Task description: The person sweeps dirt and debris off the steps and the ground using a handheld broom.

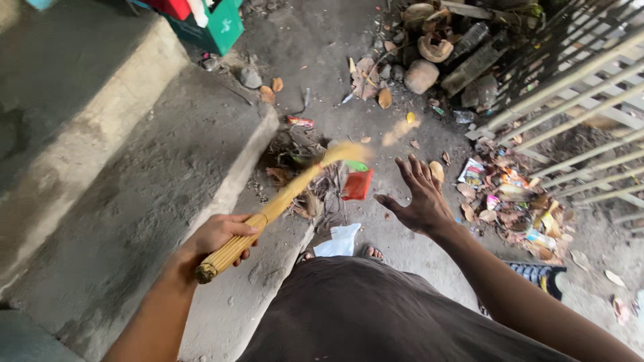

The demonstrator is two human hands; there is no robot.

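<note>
The left hand (218, 238) is clenched around the bound butt of a stick broom (268, 214), thumb over the top, with a short stub of the bundle poking out behind the fist. From there the broom runs up and to the right, and its far end is a yellow blur over a heap of dry leaves and twigs (302, 167) lying against the edge of the concrete step (201, 134). The right hand (419, 201) holds nothing — fingers spread, palm down, hovering over the ground between that heap and a second pile of wrappers and leaves (516, 201) by the metal fence (577, 100).

Risks, as I judge them: the grip sits at the very end of the bundle, so a hard flick could let the broom twist or slide out of the fist. The blurred tip is close to the step edge; catching the concrete would jar the wrist and spray debris. A red packet (357, 184) and a white plastic scrap (339, 241) lie just in front of the sandalled toes (372, 253) — light litter like this may scatter rather than gather. The open hand is near the broom's path and could be struck.
</note>
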